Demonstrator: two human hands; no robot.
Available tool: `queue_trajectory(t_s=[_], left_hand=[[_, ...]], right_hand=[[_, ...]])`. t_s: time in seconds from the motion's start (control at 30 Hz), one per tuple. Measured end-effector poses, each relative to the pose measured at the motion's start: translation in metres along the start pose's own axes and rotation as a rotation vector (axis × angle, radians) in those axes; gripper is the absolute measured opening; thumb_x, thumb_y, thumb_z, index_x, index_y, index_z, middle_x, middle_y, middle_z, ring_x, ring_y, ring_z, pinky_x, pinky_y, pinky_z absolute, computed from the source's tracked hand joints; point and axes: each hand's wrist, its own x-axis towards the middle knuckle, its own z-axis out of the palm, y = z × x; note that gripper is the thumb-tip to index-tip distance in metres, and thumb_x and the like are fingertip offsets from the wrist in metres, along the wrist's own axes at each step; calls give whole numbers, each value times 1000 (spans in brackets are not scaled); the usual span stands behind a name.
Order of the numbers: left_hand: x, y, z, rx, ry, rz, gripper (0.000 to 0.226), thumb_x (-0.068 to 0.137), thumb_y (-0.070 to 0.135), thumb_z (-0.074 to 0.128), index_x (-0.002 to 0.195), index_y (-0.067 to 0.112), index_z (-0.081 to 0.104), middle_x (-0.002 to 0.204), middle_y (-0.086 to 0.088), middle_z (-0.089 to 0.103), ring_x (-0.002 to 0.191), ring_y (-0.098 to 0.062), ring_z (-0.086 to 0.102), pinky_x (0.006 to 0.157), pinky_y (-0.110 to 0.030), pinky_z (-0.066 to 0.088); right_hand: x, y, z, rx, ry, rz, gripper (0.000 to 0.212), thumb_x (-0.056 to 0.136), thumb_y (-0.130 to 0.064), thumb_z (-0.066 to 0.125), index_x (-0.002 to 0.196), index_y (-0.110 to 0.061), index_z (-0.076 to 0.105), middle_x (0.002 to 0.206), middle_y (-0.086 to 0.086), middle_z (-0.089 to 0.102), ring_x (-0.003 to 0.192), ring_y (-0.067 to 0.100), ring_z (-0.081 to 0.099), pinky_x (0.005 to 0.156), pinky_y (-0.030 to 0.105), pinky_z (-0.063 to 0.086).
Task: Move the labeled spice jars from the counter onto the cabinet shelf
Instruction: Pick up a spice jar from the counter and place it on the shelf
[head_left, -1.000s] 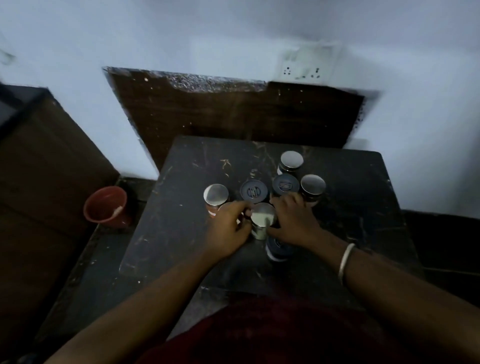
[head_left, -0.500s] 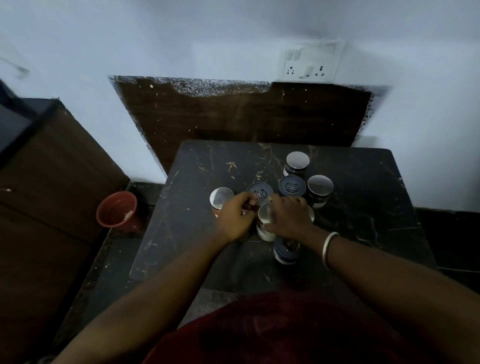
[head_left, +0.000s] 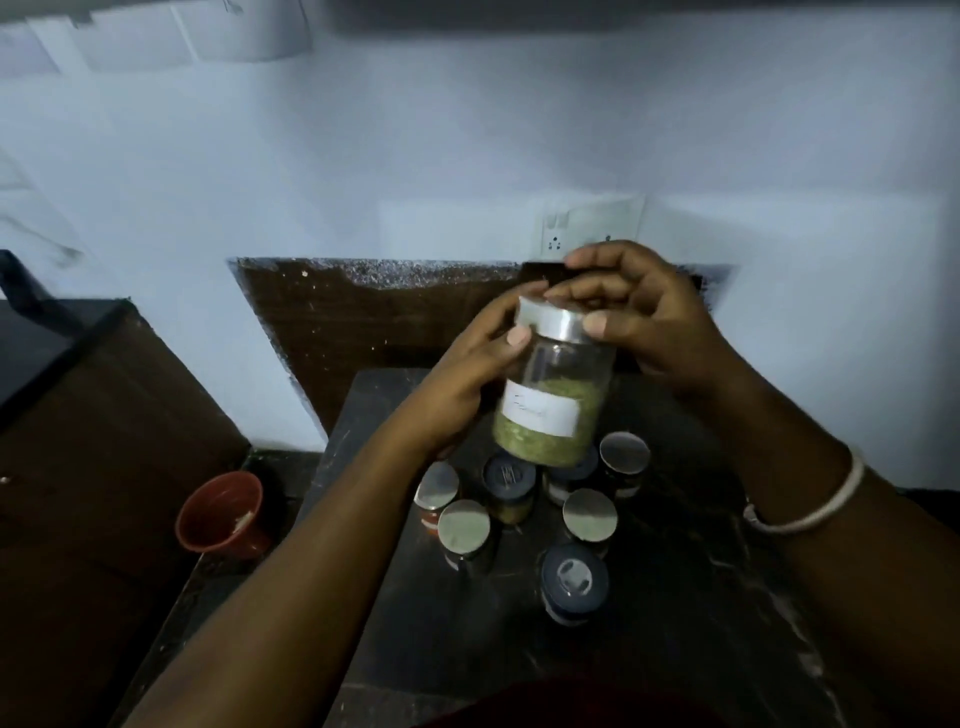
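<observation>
Glass with a silver lid (head_left: 560, 325), the jar (head_left: 550, 395) of green dried spice is up in the air above the dark stone counter (head_left: 675, 623), slightly tilted. The left hand (head_left: 467, 379) grips its side, with the thumb pressed just under the lid's rim. The right hand (head_left: 644, 317) curls over the lid, its thumb on the edge. The writing on the jar's white label (head_left: 540, 413) is too blurred to read. Below, close together on the counter, stand four silver-lidded jars (head_left: 464, 525) and three blue-lidded jars (head_left: 574, 577), one of them partly hidden behind the lifted jar. A pale bangle (head_left: 810, 506) circles the right wrist. A reddish-brown pot (head_left: 221, 514) sits left of the counter.
</observation>
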Motion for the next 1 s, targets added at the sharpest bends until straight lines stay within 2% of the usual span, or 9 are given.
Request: queue_trajectory(t_s=[0.07,0.13,0.2,0.3,0.47,0.53,0.63,0.77,1.0], left_hand=[[2,38,16,12,10,66,90,81,63,70,152,18,38,150,-12,50,134,-30,55,106,-50,50],[2,68,35,11,41,148,89,82,62,65,153,20,35,145,-12,53,128,-28,60,101,-47,54],[0,88,52,-53,72,201,88,80,63,63,154,25,34,144,-13,54,126,-29,62,103,-52,53],[-1,103,66,-164,99,257,93,76,68,69,153,26,37,148,-15,53,131,-33,58,108,-57,47],[1,115,72,-245,81,278,90,78,63,70,153,23,38,148,-16,53,131,-35,58,111,-57,44],[-1,119,74,-260,84,280,91,77,63,70,152,22,40,147,-17,54,129,-35,59,109,-55,47],[-2,123,77,-268,87,281,91,76,62,70,152,21,40,146,-18,54,127,-34,60,105,-50,51],[-2,124,77,-260,77,284,93,76,63,70,153,22,38,147,-19,54,128,-36,60,108,-54,48],[2,121,70,-247,62,303,90,78,63,68,153,22,38,147,-18,54,128,-34,60,107,-52,49]], right_hand=[[0,-25,4,214,59,-67,49,75,-25,67,119,-5,59,113,28,68,103,40,66,84,47,57],[0,-46,12,403,107,-120,45,76,-27,72,113,-3,61,112,28,58,100,42,57,84,47,52],[-1,-65,20,505,129,-170,45,79,-34,78,110,-5,63,111,26,56,102,41,54,87,50,49],[-3,-87,24,517,137,-240,37,87,-32,69,113,-6,62,111,23,60,103,39,59,88,47,52],[-4,-104,25,501,173,-259,37,89,-35,58,113,-7,63,112,22,63,102,38,62,89,49,52],[-4,-106,25,499,189,-259,37,89,-35,58,113,-8,64,113,23,62,103,39,61,91,52,50],[-4,-107,26,496,199,-263,37,89,-36,57,112,-8,64,111,22,62,102,39,61,89,50,50],[-5,-110,27,507,197,-269,39,88,-36,58,113,-7,64,109,21,63,101,39,61,89,49,50],[-2,-110,31,498,209,-262,36,88,-36,58,112,-10,66,108,19,66,101,37,64,89,47,52]])
